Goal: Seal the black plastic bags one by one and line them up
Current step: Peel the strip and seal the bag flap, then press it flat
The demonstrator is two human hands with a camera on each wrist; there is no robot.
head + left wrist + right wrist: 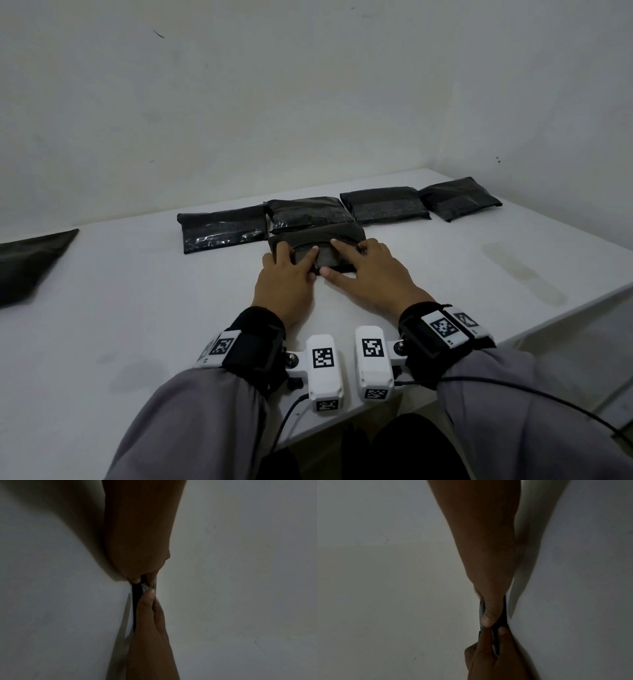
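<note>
A black plastic bag lies flat on the white table, just in front of a row of black bags. My left hand and right hand both rest on it. Their fingers lie spread and fairly straight on its top, and both thumbs sit against its near edge. In the left wrist view the bag is a thin dark strip between my left hand and right hand. The right wrist view shows the same strip beside my right thumb.
Several black bags stand side by side near the wall: one at the left, one behind my hands, and two to the right. Another black bag lies at the far left. The table's edge runs close on the right.
</note>
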